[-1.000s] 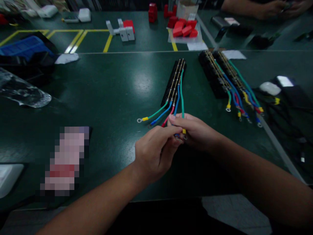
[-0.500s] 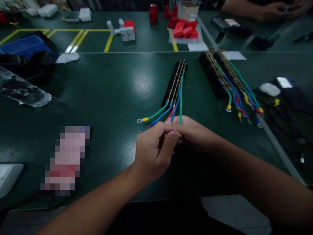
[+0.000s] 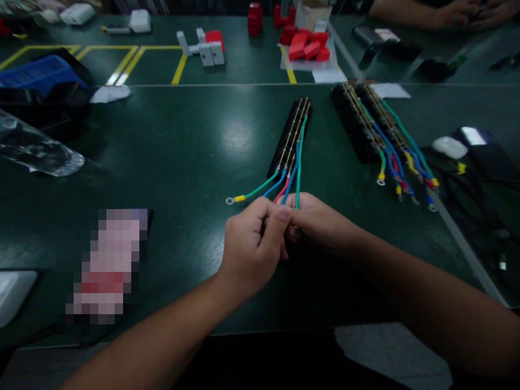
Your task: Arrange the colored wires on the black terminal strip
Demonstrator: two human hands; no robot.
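A black strip with brass-coloured rails (image 3: 289, 138) lies on the bench in front of me, and several coloured wires run from its near end towards my hands. My left hand (image 3: 254, 244) is closed, its thumb pressed over the fingers, at the ends of the blue (image 3: 289, 190) and red (image 3: 281, 192) wires. My right hand (image 3: 323, 219) meets it from the right, closed round the wires, including the right-hand green wire (image 3: 298, 181). The wire ends are mostly hidden by my fingers. A left-hand green wire (image 3: 260, 189) with a yellow-sleeved ring terminal (image 3: 231, 200) lies free beside my left hand.
Two similar wired strips (image 3: 359, 122) lie at the right. A phone-like slab (image 3: 108, 260), blurred out, is at the left, with a clear plastic bag (image 3: 44, 149) and a blue tray (image 3: 44, 73) beyond. Red parts (image 3: 304, 46) stand at the back. Another person's hands (image 3: 467, 13) are far right.
My left thumb has shifted slightly up and left over the fingers. The ring terminal seen below my hands is now mostly covered. The strip stays in place.
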